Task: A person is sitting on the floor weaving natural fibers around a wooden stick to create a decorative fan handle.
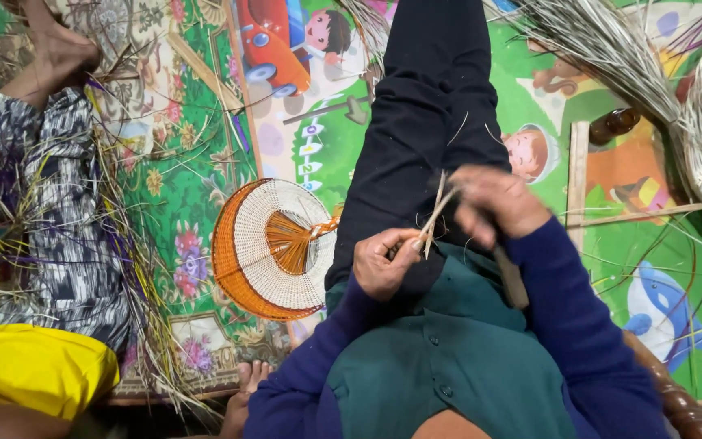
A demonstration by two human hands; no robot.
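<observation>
Nearest us, our left hand (382, 264) pinches the pale straw strips (432, 221) above the lap; our right hand (497, 202) clenches around them, blurred. We should keep the strips taut and short between both hands. Left of the strips lies an orange-white woven fan (266, 248); loose straw (603, 41) clutters beyond.

left hand (383, 264) pinched shut, right hand (497, 203) curled closed, wrists close

Orange-rimmed woven fan (266, 248), brown bottle (613, 123), colourful mat (652, 268)
</observation>
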